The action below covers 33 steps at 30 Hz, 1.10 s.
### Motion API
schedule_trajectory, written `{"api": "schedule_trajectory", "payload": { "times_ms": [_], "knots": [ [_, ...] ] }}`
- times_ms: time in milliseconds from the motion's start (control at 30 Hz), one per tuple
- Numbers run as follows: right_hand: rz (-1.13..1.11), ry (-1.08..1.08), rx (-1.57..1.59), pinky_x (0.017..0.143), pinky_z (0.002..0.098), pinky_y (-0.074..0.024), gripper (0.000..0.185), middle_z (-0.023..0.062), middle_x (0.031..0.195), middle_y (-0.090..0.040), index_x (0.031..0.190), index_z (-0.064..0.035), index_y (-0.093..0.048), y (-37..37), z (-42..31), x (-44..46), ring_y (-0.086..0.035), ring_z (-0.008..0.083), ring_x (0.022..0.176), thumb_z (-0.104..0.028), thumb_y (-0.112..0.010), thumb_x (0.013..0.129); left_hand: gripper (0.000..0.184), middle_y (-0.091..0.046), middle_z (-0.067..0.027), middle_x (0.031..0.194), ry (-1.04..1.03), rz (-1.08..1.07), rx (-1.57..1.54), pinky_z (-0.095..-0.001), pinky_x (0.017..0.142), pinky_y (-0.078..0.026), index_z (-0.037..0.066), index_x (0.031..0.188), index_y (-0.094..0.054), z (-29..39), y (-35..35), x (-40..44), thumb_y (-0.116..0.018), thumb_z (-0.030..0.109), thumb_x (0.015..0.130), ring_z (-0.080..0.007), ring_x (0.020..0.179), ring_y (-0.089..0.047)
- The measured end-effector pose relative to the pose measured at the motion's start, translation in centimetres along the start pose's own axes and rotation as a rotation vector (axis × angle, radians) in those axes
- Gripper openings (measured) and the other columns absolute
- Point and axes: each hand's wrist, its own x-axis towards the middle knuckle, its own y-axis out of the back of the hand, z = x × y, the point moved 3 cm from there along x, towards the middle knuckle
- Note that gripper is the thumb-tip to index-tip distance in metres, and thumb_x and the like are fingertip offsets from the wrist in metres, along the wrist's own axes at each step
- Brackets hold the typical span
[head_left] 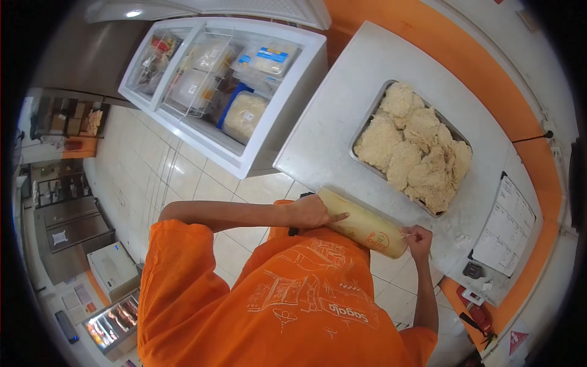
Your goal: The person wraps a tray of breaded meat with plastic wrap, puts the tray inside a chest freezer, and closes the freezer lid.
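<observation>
A wide yellowish roll of plastic film (354, 221) with an orange printed logo lies at the near edge of the white table, against the front of the orange shirt. My left hand (307, 211) holds its left end, with a finger stretched over the film. At the right end, my right hand (418, 242) is closed in a pinch on a thin edge of the film. Beyond the roll, a metal tray (371, 170) holds several breaded pieces (422, 144) heaped together.
An open chest freezer (259, 160) with bagged and boxed food stands at the upper left. A clipboard with paper sheets (504, 227) lies on the white table (333, 116) at the right, near a small black object (472, 270). Tiled floor shows on the left.
</observation>
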Motion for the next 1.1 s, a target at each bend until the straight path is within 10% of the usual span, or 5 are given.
{"api": "schedule_trajectory", "payload": {
  "times_ms": [267, 467, 600, 833, 1100],
  "knots": [
    [-0.088, 0.126, -0.343, 0.042, 0.029, -0.0241, 0.019, 0.0062, 0.047, -0.031, 0.054, -0.0028, -0.035, -0.2, -2.5, 0.5, -0.028, 0.0135, 0.043, -0.002, -0.053, 0.059, 0.063, -0.062, -0.0098, 0.07, -0.016, 0.023, 0.006, -0.0398, 0.061, -0.05, 0.017, 0.145, -0.028, 0.0, 1.3, -0.5, -0.047, 0.014, 0.085, -0.0259, 0.063, -0.064],
    [-0.126, 0.095, -0.67, 0.046, 0.0406, -0.0339, 0.026, 0.0171, 0.053, -0.044, 0.054, -0.0039, -0.044, 3.2, -3.2, -1.6, -0.04, 0.0332, 0.047, -0.015, -0.064, 0.066, 0.067, -0.061, -0.0099, 0.069, 0.045, -0.09, -0.029, -0.0403, 0.054, -0.05, 0.018, 0.146, -0.026, 0.6, 1.5, -0.1, -0.048, 0.012, 0.083, -0.027, 0.06, -0.063],
    [0.068, -0.13, -0.725, 0.051, 0.0367, -0.0386, 0.022, 0.0146, 0.058, -0.052, 0.064, -0.0013, -0.053, 9.7, -7.1, -3.0, -0.048, 0.0263, 0.052, -0.016, -0.064, 0.075, 0.072, -0.058, -0.0096, 0.06, 0.048, -0.146, 0.036, -0.0402, 0.054, -0.05, 0.018, 0.146, -0.029, 0.9, 1.3, 0.0, -0.052, 0.008, 0.078, -0.0286, 0.056, -0.061],
    [-0.09, 0.143, -0.492, 0.082, 0.0366, -0.0485, 0.04, 0.0131, 0.105, -0.063, 0.117, -0.0087, -0.059, 2.4, -7.1, -2.9, -0.059, 0.0275, 0.095, -0.014, -0.068, 0.079, 0.065, -0.057, -0.0135, 0.058, 0.018, -0.09, -0.044, -0.0417, 0.054, -0.048, 0.019, 0.144, -0.034, 2.3, 2.7, 0.4, -0.058, 0.016, 0.083, -0.0311, 0.054, -0.059],
    [-0.427, -0.199, -0.561, 0.081, 0.04, -0.0461, 0.026, 0.0133, 0.096, -0.062, 0.105, -0.0066, -0.061, -1.0, -2.1, -3.5, -0.057, 0.0303, 0.092, -0.014, -0.062, 0.08, 0.057, -0.06, -0.0168, 0.066, 0.063, -0.01, -0.211, -0.0428, 0.059, -0.05, 0.019, 0.138, -0.044, 3.1, 2.8, 0.0, -0.063, 0.02, 0.084, -0.0339, 0.061, -0.06]
  ]
}}
